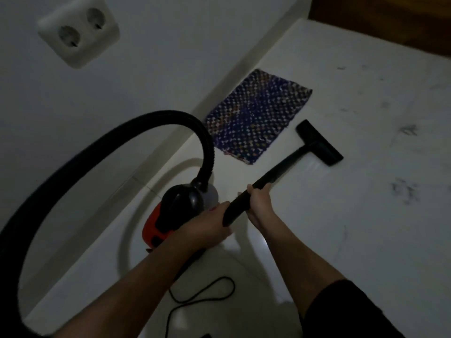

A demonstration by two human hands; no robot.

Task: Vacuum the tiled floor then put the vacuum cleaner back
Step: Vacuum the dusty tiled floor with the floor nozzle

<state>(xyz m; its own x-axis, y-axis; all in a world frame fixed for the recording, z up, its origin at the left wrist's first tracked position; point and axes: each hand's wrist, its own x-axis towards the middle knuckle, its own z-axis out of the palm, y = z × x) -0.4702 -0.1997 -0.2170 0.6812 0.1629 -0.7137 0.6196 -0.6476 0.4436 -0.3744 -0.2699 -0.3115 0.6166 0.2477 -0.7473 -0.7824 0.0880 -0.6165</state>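
Head view: right hand (260, 201) clamped round the black wand (280, 170), left hand (210, 223) at its near end, grip unclear, nozzle (319, 142) on the tiled floor (341, 215) beyond.

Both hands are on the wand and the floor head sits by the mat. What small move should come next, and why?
Probably sweep the floor head rightward, away from the mat, toward the dark smudges on the tile. The left hand and right hand both grip the wand, the head rests flat on the tile, and that patch looks dirty.
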